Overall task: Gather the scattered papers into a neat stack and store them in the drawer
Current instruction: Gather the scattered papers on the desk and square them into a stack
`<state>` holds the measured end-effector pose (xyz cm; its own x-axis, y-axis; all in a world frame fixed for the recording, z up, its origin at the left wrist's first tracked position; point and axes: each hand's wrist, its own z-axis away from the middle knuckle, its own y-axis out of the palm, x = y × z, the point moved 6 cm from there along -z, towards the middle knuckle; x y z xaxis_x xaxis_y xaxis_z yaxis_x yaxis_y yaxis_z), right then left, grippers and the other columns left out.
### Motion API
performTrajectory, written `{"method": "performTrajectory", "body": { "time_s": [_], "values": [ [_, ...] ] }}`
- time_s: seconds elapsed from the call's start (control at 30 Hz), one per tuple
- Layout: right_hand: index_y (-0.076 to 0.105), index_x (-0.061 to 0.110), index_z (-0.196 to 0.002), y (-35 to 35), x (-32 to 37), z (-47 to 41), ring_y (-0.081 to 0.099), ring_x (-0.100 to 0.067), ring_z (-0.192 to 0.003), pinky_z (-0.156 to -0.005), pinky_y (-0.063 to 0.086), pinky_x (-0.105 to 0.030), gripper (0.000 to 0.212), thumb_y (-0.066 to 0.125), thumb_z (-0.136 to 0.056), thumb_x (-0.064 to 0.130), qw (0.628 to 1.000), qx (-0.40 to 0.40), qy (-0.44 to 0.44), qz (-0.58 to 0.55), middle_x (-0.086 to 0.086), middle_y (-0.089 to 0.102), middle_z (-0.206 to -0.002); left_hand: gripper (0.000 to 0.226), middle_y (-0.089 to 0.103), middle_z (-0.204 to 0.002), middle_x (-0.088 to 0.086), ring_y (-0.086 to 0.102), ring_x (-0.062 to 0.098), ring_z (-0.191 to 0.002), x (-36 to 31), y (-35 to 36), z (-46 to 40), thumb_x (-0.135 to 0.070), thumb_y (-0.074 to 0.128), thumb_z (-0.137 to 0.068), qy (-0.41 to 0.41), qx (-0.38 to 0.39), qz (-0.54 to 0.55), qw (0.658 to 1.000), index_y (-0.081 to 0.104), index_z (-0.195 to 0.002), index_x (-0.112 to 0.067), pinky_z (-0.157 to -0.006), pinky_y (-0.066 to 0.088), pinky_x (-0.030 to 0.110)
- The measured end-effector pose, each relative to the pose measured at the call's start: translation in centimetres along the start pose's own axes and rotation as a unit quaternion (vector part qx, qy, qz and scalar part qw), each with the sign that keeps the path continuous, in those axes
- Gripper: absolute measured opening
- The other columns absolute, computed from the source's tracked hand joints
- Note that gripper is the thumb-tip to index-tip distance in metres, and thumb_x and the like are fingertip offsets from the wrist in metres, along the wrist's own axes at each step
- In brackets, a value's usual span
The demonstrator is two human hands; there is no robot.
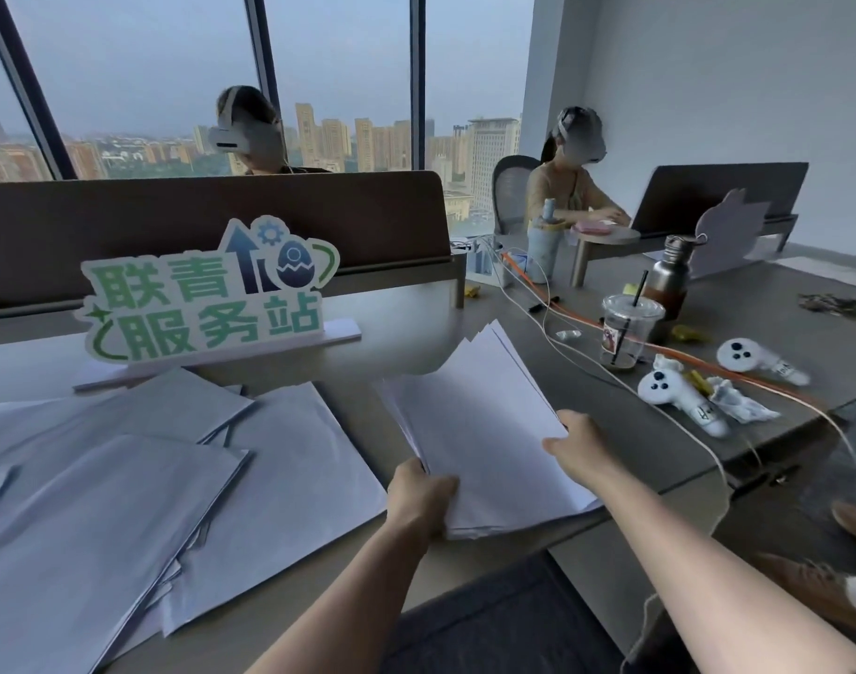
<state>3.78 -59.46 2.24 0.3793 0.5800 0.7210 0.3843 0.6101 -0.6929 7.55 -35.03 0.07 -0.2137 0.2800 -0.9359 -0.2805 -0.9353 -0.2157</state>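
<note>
A thick stack of white papers point(479, 420) lies angled on the desk near its front edge, its sheets slightly fanned at the far end. My left hand point(423, 493) grips the stack's near left corner. My right hand point(579, 447) holds its right edge, thumb on top. More loose white sheets point(139, 479) lie overlapped and scattered across the left part of the desk. No drawer is in view.
A green and white sign point(207, 294) stands behind the sheets. To the right lie a plastic cup with straw point(627, 333), a metal bottle point(671, 279), two white controllers point(683, 394), cables and crumpled tissue. Two people sit beyond the divider point(212, 221).
</note>
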Motion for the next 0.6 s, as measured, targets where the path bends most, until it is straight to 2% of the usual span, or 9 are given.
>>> {"method": "performTrajectory", "body": {
  "time_s": [0.1, 0.17, 0.23, 0.33, 0.43, 0.47, 0.53, 0.6],
  "values": [
    [0.06, 0.016, -0.085, 0.2, -0.3, -0.6, 0.064, -0.03, -0.076, -0.071, 0.053, -0.037, 0.006, 0.057, -0.08, 0.016, 1.0, 0.011, 0.003, 0.008, -0.002, 0.068, -0.081, 0.028, 0.069, -0.096, 0.011, 0.067, 0.03, -0.082, 0.0, 0.0, -0.1, -0.014, 0.064, -0.076, 0.003, -0.005, -0.029, 1.0, 0.064, -0.103, -0.007, -0.061, 0.057, 0.033],
    [0.058, 0.015, -0.082, 0.3, -0.3, -0.7, 0.061, -0.03, -0.073, -0.065, 0.047, -0.033, 0.001, 0.058, -0.081, 0.014, 1.0, 0.013, 0.009, 0.015, -0.003, 0.066, -0.078, 0.028, 0.068, -0.096, 0.011, 0.067, 0.029, -0.08, -0.1, 0.0, -0.1, -0.015, 0.066, -0.075, 0.005, 0.002, -0.054, 0.999, 0.063, -0.102, -0.007, -0.059, 0.059, 0.035],
    [0.054, 0.015, -0.077, 0.3, -0.4, -0.7, 0.056, -0.028, -0.07, -0.061, 0.041, -0.03, 0.006, 0.059, -0.081, 0.013, 0.999, 0.013, 0.018, 0.025, -0.004, 0.062, -0.076, 0.029, 0.068, -0.095, 0.012, 0.067, 0.028, -0.072, -0.3, 0.0, 0.0, -0.015, 0.067, -0.075, -0.001, 0.021, -0.073, 0.997, 0.062, -0.102, -0.005, -0.051, 0.059, 0.034],
    [0.054, 0.015, -0.079, 0.3, -0.8, -0.8, 0.06, -0.031, -0.077, -0.062, 0.043, -0.031, 0.009, 0.063, -0.08, 0.017, 0.998, 0.011, 0.034, 0.048, -0.006, 0.063, -0.081, 0.019, 0.068, -0.076, 0.013, 0.069, 0.031, -0.059, -0.4, -0.3, 0.1, -0.016, 0.068, -0.072, -0.009, 0.044, -0.106, 0.993, 0.063, -0.087, -0.004, -0.051, 0.06, 0.04],
    [0.053, 0.014, -0.083, 0.4, -0.9, -0.9, 0.06, -0.032, -0.081, -0.07, 0.049, -0.036, 0.016, 0.063, -0.078, 0.024, 0.995, 0.009, 0.042, 0.094, -0.01, 0.063, -0.089, 0.019, 0.067, -0.055, 0.013, 0.068, 0.03, -0.049, -0.6, -0.7, 0.2, -0.021, 0.068, -0.07, 0.0, 0.05, -0.163, 0.985, 0.062, -0.075, -0.004, -0.053, 0.06, 0.038],
    [0.054, 0.014, -0.087, 0.3, -0.7, -0.8, 0.059, -0.031, -0.083, -0.073, 0.05, -0.037, 0.018, 0.063, -0.078, 0.027, 0.992, 0.006, 0.042, 0.116, -0.01, 0.062, -0.094, 0.022, 0.067, -0.051, 0.012, 0.067, 0.027, -0.047, -0.7, -0.8, 0.3, -0.024, 0.067, -0.071, 0.006, 0.05, -0.184, 0.982, 0.063, -0.075, -0.003, -0.053, 0.06, 0.035],
    [0.054, 0.015, -0.114, 0.1, -0.5, -0.5, 0.057, -0.032, -0.101, -0.083, 0.049, -0.04, 0.039, 0.064, -0.081, 0.032, 0.985, -0.002, 0.043, 0.167, -0.011, 0.058, -0.116, 0.025, 0.066, -0.049, 0.01, 0.065, 0.023, -0.044, -0.8, -0.9, 0.5, -0.027, 0.065, -0.072, 0.021, 0.052, -0.218, 0.974, 0.064, -0.077, -0.002, -0.051, 0.059, 0.031],
    [0.042, 0.019, -0.138, -0.3, -0.3, 0.0, 0.048, -0.034, -0.119, -0.092, 0.046, -0.041, 0.062, 0.063, -0.082, 0.036, 0.978, -0.018, 0.046, 0.2, -0.011, 0.047, -0.135, 0.028, 0.067, -0.05, 0.01, 0.064, 0.022, -0.043, -1.0, -1.0, 0.6, -0.029, 0.065, -0.073, 0.029, 0.053, -0.234, 0.97, 0.065, -0.077, -0.001, -0.049, 0.057, 0.028]
  ]
}}
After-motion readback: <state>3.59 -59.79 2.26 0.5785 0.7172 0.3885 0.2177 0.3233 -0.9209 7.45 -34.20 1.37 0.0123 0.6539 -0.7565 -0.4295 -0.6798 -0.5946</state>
